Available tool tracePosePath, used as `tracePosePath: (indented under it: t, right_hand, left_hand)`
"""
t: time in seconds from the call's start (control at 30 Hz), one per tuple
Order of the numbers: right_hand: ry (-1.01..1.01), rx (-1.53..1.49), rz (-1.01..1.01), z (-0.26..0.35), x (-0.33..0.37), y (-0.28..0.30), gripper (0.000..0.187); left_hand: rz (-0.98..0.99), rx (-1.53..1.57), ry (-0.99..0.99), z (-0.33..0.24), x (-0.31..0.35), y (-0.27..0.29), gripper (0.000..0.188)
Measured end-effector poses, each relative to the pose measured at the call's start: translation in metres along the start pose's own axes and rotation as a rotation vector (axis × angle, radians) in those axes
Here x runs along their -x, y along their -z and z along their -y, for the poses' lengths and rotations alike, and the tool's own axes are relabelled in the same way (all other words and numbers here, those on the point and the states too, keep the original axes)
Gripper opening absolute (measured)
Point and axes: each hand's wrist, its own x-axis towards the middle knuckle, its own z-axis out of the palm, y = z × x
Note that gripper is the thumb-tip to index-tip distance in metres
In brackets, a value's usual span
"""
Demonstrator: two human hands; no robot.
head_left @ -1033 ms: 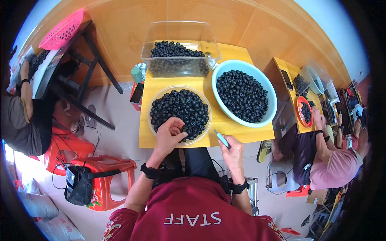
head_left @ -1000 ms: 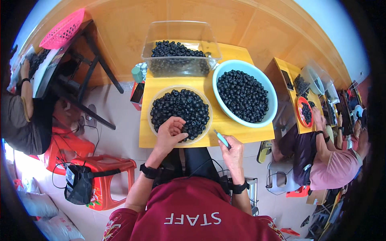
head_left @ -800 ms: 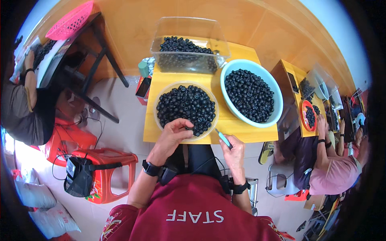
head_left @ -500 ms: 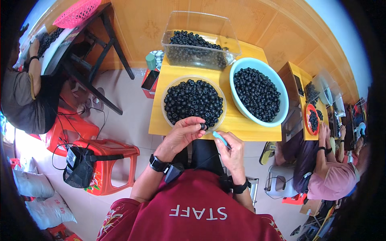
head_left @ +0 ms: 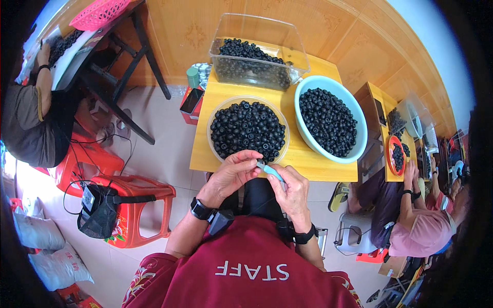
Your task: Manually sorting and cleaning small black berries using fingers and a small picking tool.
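Pinching a small dark piece (head_left: 260, 161) between thumb and fingers, the left hand (head_left: 234, 173) hung at the near edge of a round clear tub (head_left: 209, 128). The fingertips partly hid the piece, which looked steadied there so that a tool could meet it. Just to the right of the tub's near edge, the right hand (head_left: 291, 189) was curled around that slim, light-blue tool (head_left: 272, 172), thumb and fingers closed along the handle, its tip aimed leftward at the piece. Whether the tip went into the piece could not be told. Gripping so near the tip probably gave finer control.

Inside the tub lay a heap of similar round, holed beads (head_left: 247, 128); the tub seemed set nearest the body for short reaches. To its right stood a turquoise basin (head_left: 363, 128), also full of dark beads, probably placed there to suit the right hand. Beyond the tub, a rectangular clear bin (head_left: 257, 28) held another pile. A yellow table (head_left: 318, 172) bore all three. Left of the tub, beside the table, a phone (head_left: 192, 101) rested on a red box (head_left: 189, 119), perhaps to save table space.
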Motion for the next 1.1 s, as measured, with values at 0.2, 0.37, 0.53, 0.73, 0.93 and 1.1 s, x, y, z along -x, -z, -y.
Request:
tracePosePath:
  t: [0.2, 0.37, 0.53, 0.73, 0.93, 1.1]
  right_hand:
    - [0.02, 0.003, 0.009, -0.003, 0.0, 0.001, 0.015]
    - [-0.015, -0.038, -0.008, -0.009, -0.001, 0.001, 0.015]
    - [-0.26, 0.096, -0.085, -0.059, 0.001, 0.007, 0.018]
    - [-0.31, -0.172, -0.051, -0.03, 0.001, 0.015, 0.019]
    - [-0.163, -0.531, 0.062, -0.002, -0.002, 0.009, 0.025]
    - [-0.37, -0.894, 0.216, -0.005, 0.0, 0.001, 0.011]
  left_hand:
    - [0.016, 0.023, 0.015, 0.0, 0.0, -0.001, 0.014]
    - [0.056, 0.034, 0.024, 0.0, 0.0, -0.001, 0.012]
    - [0.204, 0.008, 0.072, -0.007, 0.008, -0.015, 0.011]
    - [0.088, 0.014, 0.05, -0.004, 0.002, -0.014, 0.011]
    - [0.105, -0.082, 0.066, 0.004, -0.004, -0.016, 0.016]
    - [0.085, -0.189, 0.116, -0.003, 0.007, -0.023, 0.022]
